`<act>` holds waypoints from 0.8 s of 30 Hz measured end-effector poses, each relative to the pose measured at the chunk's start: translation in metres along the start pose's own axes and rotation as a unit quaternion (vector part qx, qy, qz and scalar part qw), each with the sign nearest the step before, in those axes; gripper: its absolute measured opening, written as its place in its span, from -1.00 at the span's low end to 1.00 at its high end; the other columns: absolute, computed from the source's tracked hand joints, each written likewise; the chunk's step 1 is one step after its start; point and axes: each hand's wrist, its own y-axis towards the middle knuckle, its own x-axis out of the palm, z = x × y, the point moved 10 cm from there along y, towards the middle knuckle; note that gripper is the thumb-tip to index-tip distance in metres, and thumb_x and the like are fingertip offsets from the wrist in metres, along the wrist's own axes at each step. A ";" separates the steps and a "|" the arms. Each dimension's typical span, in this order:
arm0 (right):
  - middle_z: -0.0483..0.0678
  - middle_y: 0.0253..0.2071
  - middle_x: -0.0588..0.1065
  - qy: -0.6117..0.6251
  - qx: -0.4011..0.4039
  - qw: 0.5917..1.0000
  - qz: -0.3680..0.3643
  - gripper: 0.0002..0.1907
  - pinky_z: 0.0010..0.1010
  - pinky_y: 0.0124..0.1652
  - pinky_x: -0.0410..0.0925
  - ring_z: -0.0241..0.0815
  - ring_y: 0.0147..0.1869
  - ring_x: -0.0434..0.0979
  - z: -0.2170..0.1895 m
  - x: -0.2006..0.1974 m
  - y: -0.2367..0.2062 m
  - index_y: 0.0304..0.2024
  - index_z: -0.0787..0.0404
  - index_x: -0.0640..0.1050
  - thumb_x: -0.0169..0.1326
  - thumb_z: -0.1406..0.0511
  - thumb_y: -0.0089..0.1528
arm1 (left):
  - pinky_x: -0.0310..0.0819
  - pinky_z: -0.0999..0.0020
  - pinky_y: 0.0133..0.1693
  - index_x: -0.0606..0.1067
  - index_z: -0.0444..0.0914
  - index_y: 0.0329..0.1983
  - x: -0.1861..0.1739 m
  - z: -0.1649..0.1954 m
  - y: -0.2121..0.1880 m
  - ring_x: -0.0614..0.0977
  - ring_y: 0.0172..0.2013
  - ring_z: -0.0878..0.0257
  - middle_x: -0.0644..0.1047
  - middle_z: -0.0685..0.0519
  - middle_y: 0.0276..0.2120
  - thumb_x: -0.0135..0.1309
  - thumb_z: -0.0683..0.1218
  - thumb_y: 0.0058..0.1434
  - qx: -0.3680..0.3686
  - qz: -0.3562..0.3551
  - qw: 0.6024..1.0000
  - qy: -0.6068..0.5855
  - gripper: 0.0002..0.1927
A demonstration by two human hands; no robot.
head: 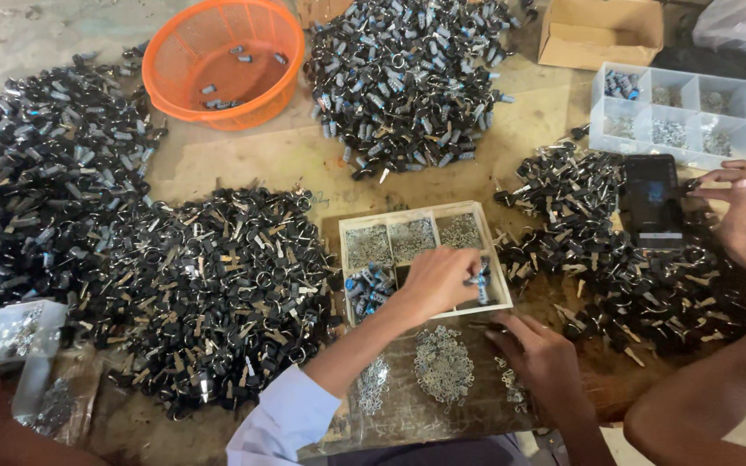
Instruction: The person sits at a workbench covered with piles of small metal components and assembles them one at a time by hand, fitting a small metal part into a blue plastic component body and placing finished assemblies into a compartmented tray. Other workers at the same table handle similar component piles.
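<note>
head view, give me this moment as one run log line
left hand: reaching into divided tray, fingers on small lock cylinder | right hand: flat on board beside metal bits | another person's hand by phone

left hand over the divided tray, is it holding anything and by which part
The left hand pinches a small dark-and-blue cylindrical part by its upper end between the fingers, over the white divided tray. The right hand holds nothing visible.

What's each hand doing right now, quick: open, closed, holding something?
Left hand: closed on a small lock cylinder over the divided tray.
Right hand: flat on the table, whether it holds anything cannot be told.
</note>
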 end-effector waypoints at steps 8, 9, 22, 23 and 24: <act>-0.10 -0.21 0.57 -0.017 0.027 0.999 0.021 -0.80 -0.41 -0.42 0.44 -0.21 -0.41 0.62 -0.022 0.014 0.011 -0.16 0.12 0.66 0.23 0.23 0.18 | 0.58 0.35 -0.31 0.67 -0.20 -0.10 -0.051 -0.025 -0.043 0.67 -0.43 0.21 0.67 0.04 -0.21 0.29 -0.09 0.10 0.006 0.067 0.993 -0.092 -0.72; -0.10 -0.21 0.56 0.000 0.025 1.000 0.019 -0.82 -0.41 -0.43 0.44 -0.21 -0.41 0.62 -0.027 0.019 0.015 -0.17 0.10 0.66 0.24 0.23 0.18 | 0.62 0.38 -0.25 0.66 -0.21 -0.10 -0.064 -0.024 -0.053 0.69 -0.36 0.23 0.65 0.02 -0.21 0.30 -0.11 0.09 0.038 0.107 0.985 -0.128 -0.71; 0.03 -0.28 0.53 -0.058 -0.124 0.979 -0.152 -0.78 -0.10 -0.14 0.39 0.10 -0.17 0.57 -0.106 0.141 0.084 -0.31 0.15 0.65 0.29 0.19 0.06 | 0.71 0.44 -0.05 0.67 -0.26 -0.13 -0.116 -0.086 -0.162 0.74 -0.16 0.29 0.68 -0.03 -0.15 0.31 -0.20 0.16 -0.071 0.222 0.923 -0.304 -0.80; 0.03 -0.28 0.53 -0.051 -0.126 0.980 -0.144 -0.79 -0.09 -0.13 0.38 0.11 -0.16 0.57 -0.106 0.143 0.089 -0.32 0.17 0.64 0.29 0.21 0.05 | 0.69 0.44 -0.05 0.67 -0.27 -0.12 -0.118 -0.089 -0.164 0.73 -0.14 0.28 0.68 -0.04 -0.12 0.30 -0.23 0.16 -0.056 0.230 0.921 -0.311 -0.80; 0.04 -0.29 0.53 -0.044 -0.129 0.981 -0.137 -0.79 -0.09 -0.12 0.38 0.11 -0.14 0.56 -0.105 0.144 0.094 -0.33 0.18 0.63 0.29 0.22 0.05 | 0.68 0.44 -0.05 0.67 -0.28 -0.11 -0.120 -0.093 -0.165 0.73 -0.12 0.26 0.68 -0.05 -0.10 0.29 -0.25 0.17 -0.042 0.239 0.917 -0.318 -0.79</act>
